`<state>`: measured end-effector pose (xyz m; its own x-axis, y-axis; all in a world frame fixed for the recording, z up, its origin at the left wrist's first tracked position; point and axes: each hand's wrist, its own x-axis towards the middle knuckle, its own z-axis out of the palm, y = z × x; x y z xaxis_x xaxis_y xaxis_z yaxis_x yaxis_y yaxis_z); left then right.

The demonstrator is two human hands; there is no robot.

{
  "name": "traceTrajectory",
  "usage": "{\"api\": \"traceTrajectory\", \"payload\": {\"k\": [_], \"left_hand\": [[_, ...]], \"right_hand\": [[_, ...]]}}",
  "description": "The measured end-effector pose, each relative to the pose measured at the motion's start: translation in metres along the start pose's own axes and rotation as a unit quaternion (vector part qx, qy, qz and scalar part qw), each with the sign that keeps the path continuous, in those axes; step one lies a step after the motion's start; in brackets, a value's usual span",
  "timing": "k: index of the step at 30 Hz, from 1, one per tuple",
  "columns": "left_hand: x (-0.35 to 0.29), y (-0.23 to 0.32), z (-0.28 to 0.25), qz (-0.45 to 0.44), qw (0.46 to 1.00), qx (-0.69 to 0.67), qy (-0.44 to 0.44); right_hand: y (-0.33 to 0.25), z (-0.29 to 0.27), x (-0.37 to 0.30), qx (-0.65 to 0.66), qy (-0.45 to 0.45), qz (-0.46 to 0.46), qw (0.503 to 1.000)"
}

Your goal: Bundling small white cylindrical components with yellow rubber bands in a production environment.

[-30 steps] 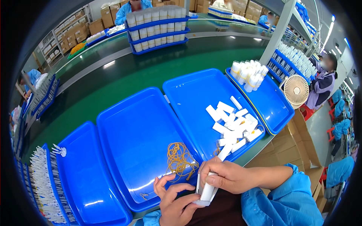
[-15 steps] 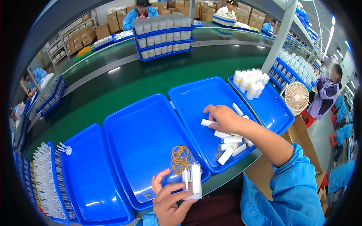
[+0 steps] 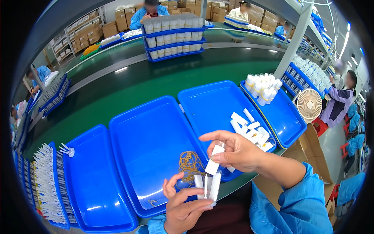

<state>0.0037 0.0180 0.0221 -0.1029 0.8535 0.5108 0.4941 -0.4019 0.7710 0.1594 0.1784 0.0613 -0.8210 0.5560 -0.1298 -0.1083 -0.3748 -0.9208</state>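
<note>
My left hand (image 3: 182,213) grips a small clear plastic holder (image 3: 209,182) with white upright pieces in it, above the near edge of the middle blue tray (image 3: 146,140). My right hand (image 3: 243,154) pinches a flat white plastic piece (image 3: 214,160) with a clear end, just over the holder; whether the two touch I cannot tell. Loose white pieces (image 3: 251,130) of the same kind lie in the blue tray (image 3: 208,95) beyond my right hand, which hides part of them. Tan rubber bands (image 3: 189,162) lie tangled in the middle tray, beside the holder.
Another blue tray (image 3: 91,167) stands left, beside racks of thin white sticks (image 3: 48,183). At the right, a tray (image 3: 286,124) bears banded white tubes (image 3: 263,87), near a small fan (image 3: 309,105). Stacked trays (image 3: 175,37) stand across the green belt (image 3: 128,87). Several people work around.
My right hand has come back from the loose pieces toward my left hand, bringing a white piece. The left hand, with the holder, has shifted slightly right.
</note>
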Motion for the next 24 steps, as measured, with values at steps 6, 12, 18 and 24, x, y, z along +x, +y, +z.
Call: {"api": "traceTrajectory", "payload": {"k": [6, 12, 18, 24], "left_hand": [[-0.001, 0.000, -0.001, 0.001, 1.000, 0.011, -0.006], [-0.003, 0.000, -0.004, -0.003, 1.000, 0.015, -0.014], [-0.003, 0.005, -0.004, 0.049, 0.996, 0.062, -0.044], [-0.006, 0.011, -0.007, 0.060, 0.991, 0.100, -0.066]], "right_hand": [[0.012, -0.002, 0.004, 0.039, -0.041, 0.049, 0.997], [-0.013, -0.001, -0.001, -0.341, -0.053, -0.042, 0.938], [-0.033, 0.004, -0.004, -0.319, -0.087, 0.023, 0.943], [-0.032, 0.001, -0.001, -0.299, -0.128, 0.025, 0.945]]}}
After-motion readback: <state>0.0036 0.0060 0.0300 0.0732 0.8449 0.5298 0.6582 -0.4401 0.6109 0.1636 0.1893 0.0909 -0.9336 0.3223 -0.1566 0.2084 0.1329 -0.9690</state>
